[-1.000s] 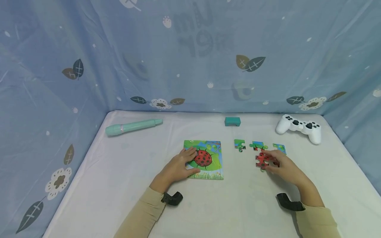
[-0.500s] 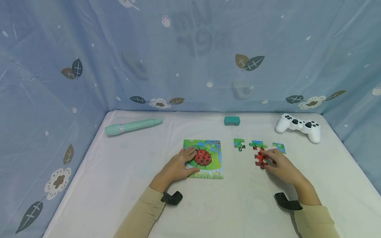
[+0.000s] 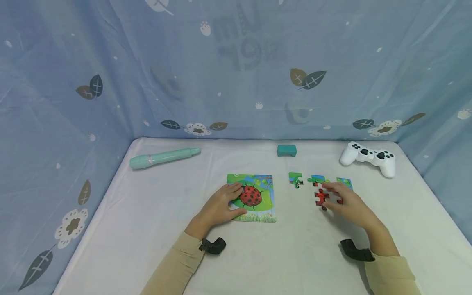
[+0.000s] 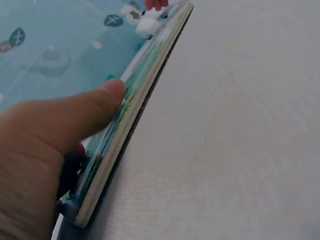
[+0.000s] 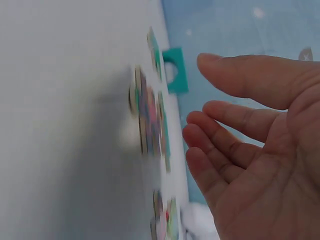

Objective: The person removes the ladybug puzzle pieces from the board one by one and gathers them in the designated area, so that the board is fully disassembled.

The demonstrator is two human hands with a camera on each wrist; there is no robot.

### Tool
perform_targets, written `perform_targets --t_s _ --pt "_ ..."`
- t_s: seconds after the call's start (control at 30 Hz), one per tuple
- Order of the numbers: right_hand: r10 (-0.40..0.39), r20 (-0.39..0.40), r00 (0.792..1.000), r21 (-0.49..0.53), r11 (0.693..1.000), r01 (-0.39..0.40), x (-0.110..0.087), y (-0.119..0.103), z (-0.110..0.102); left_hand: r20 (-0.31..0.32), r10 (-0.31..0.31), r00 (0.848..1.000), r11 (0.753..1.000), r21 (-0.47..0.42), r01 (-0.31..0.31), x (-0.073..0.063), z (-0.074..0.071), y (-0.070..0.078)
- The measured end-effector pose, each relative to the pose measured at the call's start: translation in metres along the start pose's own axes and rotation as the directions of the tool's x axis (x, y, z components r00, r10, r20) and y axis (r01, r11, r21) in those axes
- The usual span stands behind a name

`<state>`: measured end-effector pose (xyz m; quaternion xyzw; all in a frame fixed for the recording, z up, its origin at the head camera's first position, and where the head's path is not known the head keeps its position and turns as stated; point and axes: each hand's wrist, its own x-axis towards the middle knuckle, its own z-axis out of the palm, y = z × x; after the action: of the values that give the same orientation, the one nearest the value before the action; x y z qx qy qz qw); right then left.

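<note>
Centrally, on a white-covered counter (image 3: 280,250), a square ladybird puzzle (image 3: 254,199) lies flat; the left hand (image 3: 222,205) rests on its left side, grip spread. Farther right, the right hand (image 3: 348,205) hovers beside a red puzzle piece (image 3: 319,199), its grip spread, thumb apart from the fingers. Three green-and-blue pieces (image 3: 295,178) lie just beyond in a row, near a white game controller (image 3: 370,158).
</note>
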<state>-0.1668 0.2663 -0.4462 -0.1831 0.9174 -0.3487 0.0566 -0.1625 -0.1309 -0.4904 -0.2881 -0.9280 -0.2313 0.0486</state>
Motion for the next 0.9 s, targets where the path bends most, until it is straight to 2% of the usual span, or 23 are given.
perform_targets --t_s 0.2,0.4,0.57,0.7,0.83,0.9 --pt "-0.076 0.010 0.997 -0.007 0.997 0.076 0.012 -0.021 0.018 -0.013 -0.039 0.999 0.991 -0.131 0.037 -0.001 0.000 0.000" --pt "-0.125 0.074 0.989 0.107 0.987 0.117 0.034 -0.055 0.044 -0.032 -0.100 0.994 0.973 -0.214 0.091 -0.010 -0.009 -0.007" --pt "-0.201 0.122 0.972 0.173 0.969 0.179 0.054 -0.077 0.065 -0.046 -0.123 0.991 0.970 -0.216 0.110 -0.021 -0.015 -0.015" --pt "-0.231 0.165 0.959 0.174 0.964 0.202 0.068 -0.096 0.083 -0.057 -0.091 0.994 0.970 -0.230 0.075 -0.022 -0.015 -0.018" --pt "-0.245 0.212 0.946 0.146 0.965 0.218 0.082 -0.117 0.105 -0.021 -0.101 0.995 0.976 -0.194 0.095 -0.024 -0.016 -0.019" --pt "-0.233 0.222 0.947 0.117 0.970 0.211 0.087 -0.124 0.115 0.006 -0.111 0.994 0.980 -0.168 0.110 -0.027 -0.017 -0.019"
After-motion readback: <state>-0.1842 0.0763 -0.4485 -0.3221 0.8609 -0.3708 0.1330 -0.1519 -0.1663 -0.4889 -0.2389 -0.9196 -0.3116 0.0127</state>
